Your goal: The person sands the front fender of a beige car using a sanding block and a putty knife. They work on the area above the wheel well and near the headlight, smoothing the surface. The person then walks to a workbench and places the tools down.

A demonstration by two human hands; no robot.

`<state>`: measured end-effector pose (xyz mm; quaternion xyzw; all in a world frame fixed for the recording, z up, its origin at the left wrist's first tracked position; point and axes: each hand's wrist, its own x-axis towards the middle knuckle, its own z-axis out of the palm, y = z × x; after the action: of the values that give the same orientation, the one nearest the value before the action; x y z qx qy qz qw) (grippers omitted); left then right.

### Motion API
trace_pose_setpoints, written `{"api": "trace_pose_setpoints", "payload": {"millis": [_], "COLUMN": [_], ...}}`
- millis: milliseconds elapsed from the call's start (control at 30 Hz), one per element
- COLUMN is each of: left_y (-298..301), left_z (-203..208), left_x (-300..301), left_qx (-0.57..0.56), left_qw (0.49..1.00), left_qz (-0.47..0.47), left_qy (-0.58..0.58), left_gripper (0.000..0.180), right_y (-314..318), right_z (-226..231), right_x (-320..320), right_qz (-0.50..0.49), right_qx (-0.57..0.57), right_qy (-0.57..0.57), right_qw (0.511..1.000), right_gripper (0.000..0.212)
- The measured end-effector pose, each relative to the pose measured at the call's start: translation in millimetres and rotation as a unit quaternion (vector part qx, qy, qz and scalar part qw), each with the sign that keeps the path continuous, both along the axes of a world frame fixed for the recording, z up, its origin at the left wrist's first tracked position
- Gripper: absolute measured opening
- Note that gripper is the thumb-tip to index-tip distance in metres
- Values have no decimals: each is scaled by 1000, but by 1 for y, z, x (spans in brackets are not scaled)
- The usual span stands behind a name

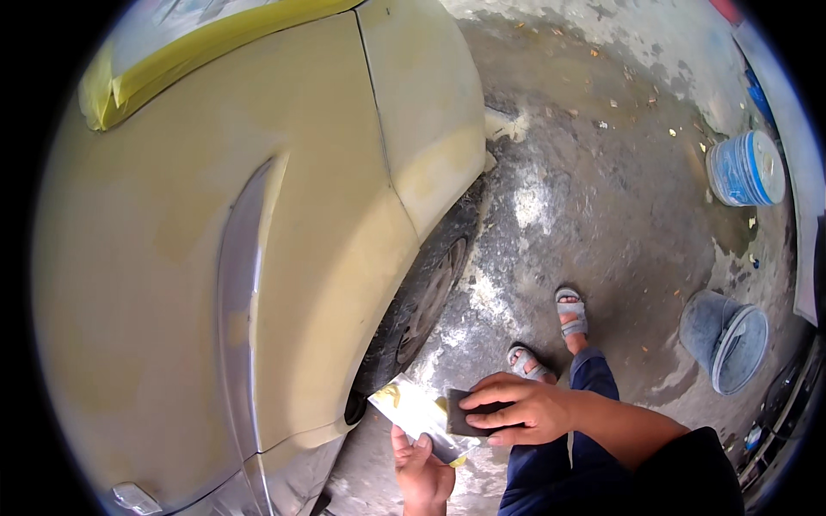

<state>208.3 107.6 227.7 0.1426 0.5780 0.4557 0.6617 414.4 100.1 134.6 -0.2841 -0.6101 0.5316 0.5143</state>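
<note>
Fingers of my left hand [423,477] pinch a pale plate [415,413] by its near edge; my right hand [538,411], fingers slightly spread, clasps a dark block [456,414] over its right part. Farther left stands a tan car [331,215].

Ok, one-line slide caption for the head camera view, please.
Beside a beige car, the left hand holds a pale sheet while the right hand grips a dark block over it.

- We see soft, fairly even light, with only faint shadows.
- We find the wheel [433,299] in deep shade beneath the car body [323,206].
- We catch pale glare on the thin sheet [417,412].
- We notice fisheye bending, black corners and a bluish fringe at the rim.
</note>
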Motion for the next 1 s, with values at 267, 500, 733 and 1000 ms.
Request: {"api": "trace_pose_setpoints", "payload": {"millis": [267,500,733,1000], "left_y": [-16,-34,-39,-35], "left_z": [-1,-6,-21,-27], "left_x": [-23,-26,-42,-44], "left_qx": [-18,-64,-72,-71], "left_qw": [999,997,997,997], "left_qz": [-30,-36,-22,-22], "left_qy": [-2,-1,-3,2], "left_gripper": [56,53,52,50], "right_y": [115,217,177,145], "right_z": [19,61,40,30], "right_x": [41,41,-9,-22], "right_qz": [-358,-495,-406,-323], "right_qx": [65,135,101,64], "right_qy": [-276,-250,-291,-352], "right_qw": [890,821,860,876], "right_gripper": [50,48,54,56]}}
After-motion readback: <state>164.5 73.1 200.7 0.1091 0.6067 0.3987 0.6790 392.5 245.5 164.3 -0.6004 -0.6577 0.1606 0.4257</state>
